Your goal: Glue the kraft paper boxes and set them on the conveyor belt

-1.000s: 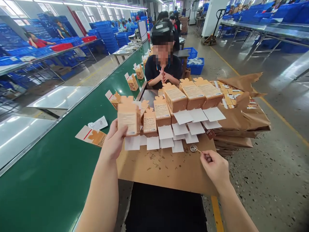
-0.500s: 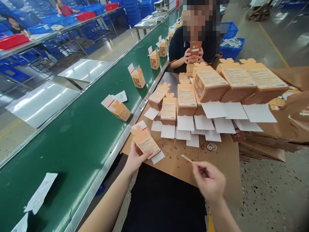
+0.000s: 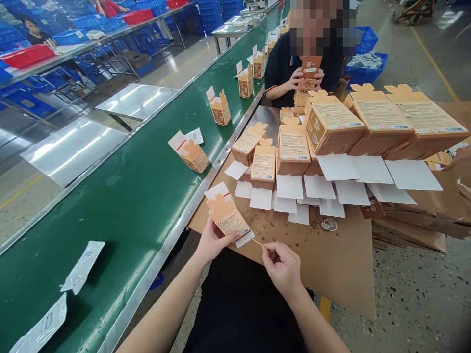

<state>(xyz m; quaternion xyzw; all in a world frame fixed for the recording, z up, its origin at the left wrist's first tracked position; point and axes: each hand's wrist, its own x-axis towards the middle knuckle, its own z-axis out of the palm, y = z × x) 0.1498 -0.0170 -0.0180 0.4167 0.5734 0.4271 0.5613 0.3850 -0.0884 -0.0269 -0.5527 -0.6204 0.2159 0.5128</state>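
My left hand grips a small orange carton with open white flaps, held just above the near edge of a brown cardboard sheet on my lap. My right hand pinches a thin wooden stick whose tip touches the carton's lower white flap. Rows of similar open cartons with white flaps spread out lie farther along the sheet. A small round metal dish sits on the cardboard to the right of my hands.
A green conveyor belt runs along my left, carrying upright cartons and clear plastic pouches. A person in dark clothes sits opposite, holding a carton. Brown paper-wrapped stacks lie at right. Blue crates fill the background.
My left hand brought the carton down from chest height to the cardboard's near edge. My right hand moved from the metal dish toward the carton, and the stick now touches its flap.
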